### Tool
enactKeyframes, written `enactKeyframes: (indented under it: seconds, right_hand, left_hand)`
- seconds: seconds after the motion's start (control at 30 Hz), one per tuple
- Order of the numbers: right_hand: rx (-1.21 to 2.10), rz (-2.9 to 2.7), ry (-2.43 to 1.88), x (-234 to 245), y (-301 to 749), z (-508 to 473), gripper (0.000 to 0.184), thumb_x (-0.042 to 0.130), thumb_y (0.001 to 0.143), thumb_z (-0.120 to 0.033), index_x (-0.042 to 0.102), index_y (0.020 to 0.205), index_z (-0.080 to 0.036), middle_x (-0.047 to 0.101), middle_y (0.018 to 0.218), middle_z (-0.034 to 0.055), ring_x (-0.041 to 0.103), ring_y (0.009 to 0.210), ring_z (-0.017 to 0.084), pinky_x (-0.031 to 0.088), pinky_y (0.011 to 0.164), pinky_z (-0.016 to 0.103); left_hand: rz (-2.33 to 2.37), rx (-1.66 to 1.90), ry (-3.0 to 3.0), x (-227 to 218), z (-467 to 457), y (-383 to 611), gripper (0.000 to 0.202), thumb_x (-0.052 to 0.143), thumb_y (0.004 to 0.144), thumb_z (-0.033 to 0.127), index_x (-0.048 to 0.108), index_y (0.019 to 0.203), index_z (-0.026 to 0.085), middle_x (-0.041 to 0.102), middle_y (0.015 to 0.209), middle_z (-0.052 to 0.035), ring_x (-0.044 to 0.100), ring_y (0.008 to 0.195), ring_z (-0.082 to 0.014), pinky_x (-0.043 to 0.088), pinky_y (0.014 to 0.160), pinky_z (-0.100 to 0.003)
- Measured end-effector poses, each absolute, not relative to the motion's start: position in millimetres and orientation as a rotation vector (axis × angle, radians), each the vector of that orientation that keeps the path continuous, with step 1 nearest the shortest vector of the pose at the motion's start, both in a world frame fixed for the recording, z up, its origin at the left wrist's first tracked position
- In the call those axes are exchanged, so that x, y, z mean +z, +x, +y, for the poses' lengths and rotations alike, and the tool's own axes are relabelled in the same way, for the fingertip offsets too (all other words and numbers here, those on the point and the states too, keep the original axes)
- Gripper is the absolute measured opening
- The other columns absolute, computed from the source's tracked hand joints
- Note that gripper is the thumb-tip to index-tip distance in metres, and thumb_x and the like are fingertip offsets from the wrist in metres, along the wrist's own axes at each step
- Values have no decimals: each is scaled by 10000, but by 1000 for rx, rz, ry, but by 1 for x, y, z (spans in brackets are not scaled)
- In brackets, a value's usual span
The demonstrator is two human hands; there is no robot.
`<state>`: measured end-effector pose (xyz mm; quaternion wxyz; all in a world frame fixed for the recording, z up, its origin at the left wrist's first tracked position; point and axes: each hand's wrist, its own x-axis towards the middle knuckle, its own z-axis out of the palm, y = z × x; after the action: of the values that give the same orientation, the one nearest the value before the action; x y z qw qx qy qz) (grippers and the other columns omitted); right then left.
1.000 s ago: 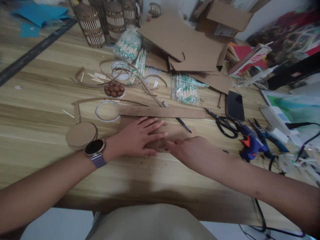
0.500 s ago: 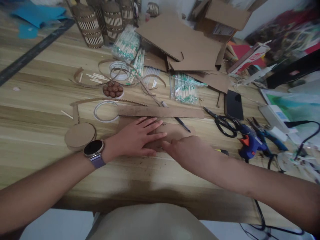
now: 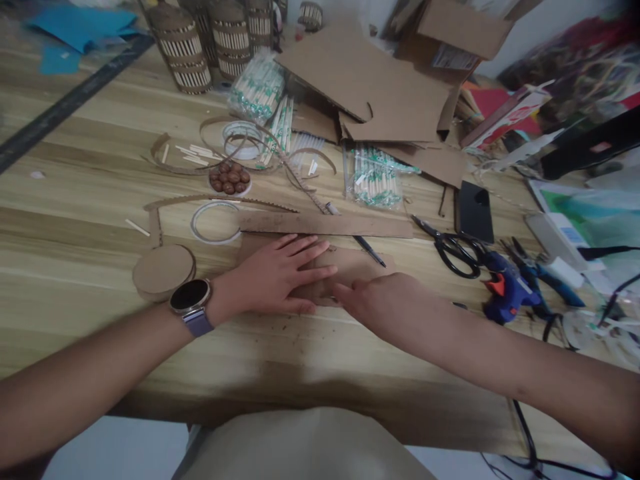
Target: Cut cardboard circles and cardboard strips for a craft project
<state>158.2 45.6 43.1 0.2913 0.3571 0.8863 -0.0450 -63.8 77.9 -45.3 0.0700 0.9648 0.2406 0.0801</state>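
Observation:
My left hand point(image 3: 280, 275) lies flat with its fingers spread on a brown cardboard piece point(image 3: 353, 263), pressing it to the table. Over the right part of the same piece, my right hand point(image 3: 375, 297) is curled with its fingers together; what they hold, if anything, is hidden. A long cardboard strip point(image 3: 325, 225) lies just beyond my left fingertips, across a dark pen point(image 3: 370, 251). Left of my left hand are a white ring point(image 3: 194, 230) and a round cardboard disc point(image 3: 163, 267).
At right lie black scissors point(image 3: 453, 253), a blue glue gun point(image 3: 513, 293), pliers point(image 3: 543, 277) and a phone point(image 3: 475, 212). Further back are a dish of brown balls point(image 3: 230, 178), bagged sticks point(image 3: 375, 177), cardboard sheets point(image 3: 370, 73) and stick-covered cylinders point(image 3: 183, 50).
My right hand has shifted slightly to the right along the cardboard. My left hand stays flat on it. The whole view has drifted a little.

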Motion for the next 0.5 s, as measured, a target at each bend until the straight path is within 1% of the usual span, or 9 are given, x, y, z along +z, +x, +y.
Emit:
enactKeyframes:
  seconds: [0.1, 0.27, 0.4, 0.5]
  right_hand:
    - [-134, 2359, 942, 43, 160, 46, 362, 536, 894, -49, 648, 1206, -195, 762, 804, 51, 707, 690, 204, 262, 505, 286]
    - [-107, 2315, 940, 46, 154, 45, 424, 521, 857, -17, 639, 1222, -196, 769, 809, 54, 720, 684, 215, 314, 521, 278]
    - [-76, 2271, 951, 46, 147, 44, 432, 490, 867, 1, 641, 1233, -172, 763, 814, 82, 733, 721, 238, 318, 498, 279]
    - [-102, 2300, 950, 44, 150, 44, 433, 492, 870, -1, 646, 1238, -170, 756, 784, 73, 725, 698, 227, 351, 509, 267]
  left_hand:
    - [724, 239, 2902, -45, 78, -64, 690, 457, 992, 663, 441, 1545, 250, 312, 1656, -186, 317, 1514, -389, 268, 1197, -562]
    - [728, 221, 2902, -43, 78, -63, 692, 458, 991, 663, 445, 1542, 245, 318, 1654, -184, 318, 1514, -384, 272, 1198, -555]
    - [722, 242, 2905, -43, 78, -63, 687, 489, 985, 650, 446, 1542, 250, 328, 1651, -180, 333, 1509, -376, 276, 1197, -552]
    - [730, 265, 2911, -44, 78, -63, 688, 488, 985, 650, 443, 1545, 251, 334, 1649, -180, 336, 1508, -373, 276, 1201, -543]
